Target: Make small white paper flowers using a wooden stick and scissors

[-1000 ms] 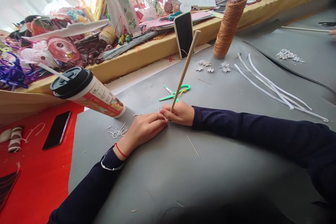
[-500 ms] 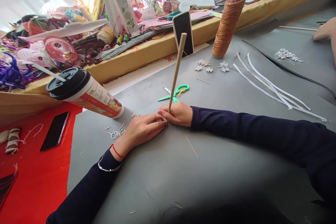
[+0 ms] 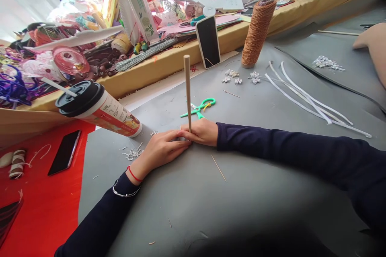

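Observation:
Both my hands meet over the grey mat, fingertips touching. My right hand [image 3: 203, 131] is closed around the lower end of a round wooden stick [image 3: 187, 88], which stands nearly upright. My left hand [image 3: 163, 146] has its fingers pinched together against the right fingertips; what sits between them is hidden. A thin toothpick-like stick [image 3: 180, 127] pokes up between the two hands. Just behind the right hand lie green-handled scissors [image 3: 197, 108], partly covered by the wooden stick. White cord scraps [image 3: 133, 153] lie left of my left hand, and a loose toothpick [image 3: 218, 168] rests in front.
A lidded paper cup [image 3: 113, 112] stands left, near a phone [image 3: 64, 152] on red cloth. Small white cord flowers [image 3: 232, 73], a brown twine spool [image 3: 258, 34] and white cords [image 3: 307, 96] lie behind. Another person's hand [image 3: 372, 46] is at far right. Craft supplies crowd the ledge.
The wooden stick's upper end has swung left, making it more upright. Both hands stay together in nearly the same place. The view has shifted slightly.

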Tool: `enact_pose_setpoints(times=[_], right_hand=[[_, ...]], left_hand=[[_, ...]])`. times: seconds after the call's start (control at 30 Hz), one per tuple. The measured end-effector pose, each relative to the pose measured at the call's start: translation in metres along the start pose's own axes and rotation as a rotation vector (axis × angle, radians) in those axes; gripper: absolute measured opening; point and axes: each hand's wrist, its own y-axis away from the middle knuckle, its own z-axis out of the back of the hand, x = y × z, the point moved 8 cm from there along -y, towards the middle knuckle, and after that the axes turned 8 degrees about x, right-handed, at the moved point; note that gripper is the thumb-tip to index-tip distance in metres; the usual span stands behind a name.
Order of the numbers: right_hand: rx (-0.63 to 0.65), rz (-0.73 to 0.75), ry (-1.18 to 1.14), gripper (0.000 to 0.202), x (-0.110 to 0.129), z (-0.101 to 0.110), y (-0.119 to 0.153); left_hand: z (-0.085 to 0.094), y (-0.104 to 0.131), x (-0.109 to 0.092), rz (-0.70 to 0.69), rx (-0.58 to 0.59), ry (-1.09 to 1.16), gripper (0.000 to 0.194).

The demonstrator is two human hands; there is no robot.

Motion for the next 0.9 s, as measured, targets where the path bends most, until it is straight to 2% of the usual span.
enact_pose_setpoints(times=[0.2, 0.5, 0.57, 0.73, 0.8, 0.9], right_hand=[[-0.036, -0.027, -0.012, 0.037, -0.002, 0.003, 0.000], [-0.002, -0.039, -0.103, 0.038, -0.005, 0.000, -0.001], [-0.042, -0.049, -0.185, 0.039, -0.006, 0.004, -0.001], [-0.233, -0.100, -0.428, 0.042, -0.024, 0.026, 0.008], [-0.238, -0.101, -0.473, 0.039, -0.030, 0.030, 0.012], [-0.192, -0.125, -0.353, 0.033, -0.032, 0.031, 0.018]], left_hand=[[-0.005, -0.002, 0.000, 0.023, 0.008, -0.047, 0.017], [-0.006, -0.003, 0.000, 0.062, 0.007, -0.025, 0.015], [-0.005, -0.003, 0.000, 0.059, 0.008, -0.011, 0.016], [-0.004, -0.005, 0.002, 0.088, 0.033, 0.093, 0.013], [-0.002, -0.005, 0.004, 0.114, 0.028, 0.152, 0.011], [-0.002, -0.003, 0.007, 0.153, 0.016, 0.233, 0.009]])
